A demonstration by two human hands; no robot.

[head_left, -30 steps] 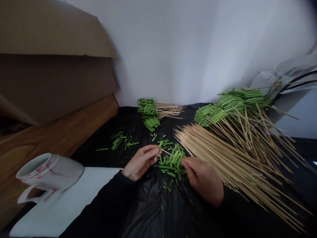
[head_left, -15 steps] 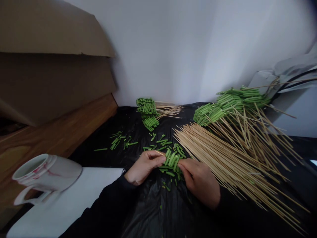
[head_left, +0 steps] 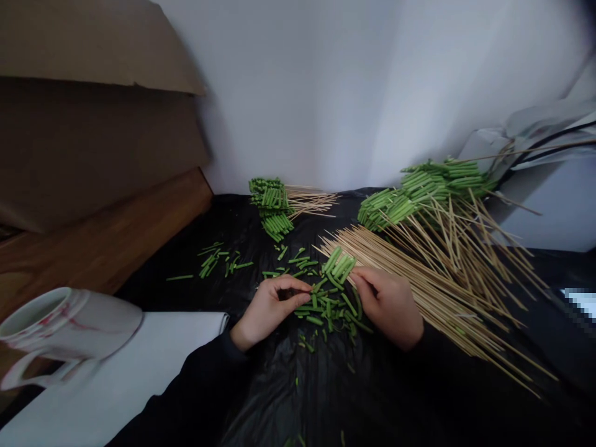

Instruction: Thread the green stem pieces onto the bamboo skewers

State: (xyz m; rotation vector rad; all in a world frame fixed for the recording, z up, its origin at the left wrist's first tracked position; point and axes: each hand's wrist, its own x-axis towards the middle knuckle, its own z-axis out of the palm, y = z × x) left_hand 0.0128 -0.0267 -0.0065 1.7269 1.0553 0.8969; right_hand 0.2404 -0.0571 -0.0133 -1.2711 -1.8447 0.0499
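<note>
My right hand [head_left: 391, 304] pinches a skewer end beside a row of short green stem pieces [head_left: 339, 266] threaded side by side. My left hand [head_left: 274, 305] is closed at the fingertips near a green piece, and what it holds is too small to make out. Cut green pieces [head_left: 329, 310] lie loose between and below the hands on black plastic. Close to my right hand lies a large bundle of bare skewers [head_left: 419, 285]. Behind it are many loaded green skewers [head_left: 433, 186], and a smaller loaded stack [head_left: 274, 208] sits by the wall.
A white mug [head_left: 74, 326] lies on its side on a white sheet [head_left: 153, 366] at the left. Behind them are a wooden surface [head_left: 153, 223] and a cardboard box [head_left: 102, 143]. A few green pieces [head_left: 210, 261] lie left of centre.
My right hand has moved up and right with the threaded row, away from my left hand. My left hand has come off the row. The view has shifted slightly.
</note>
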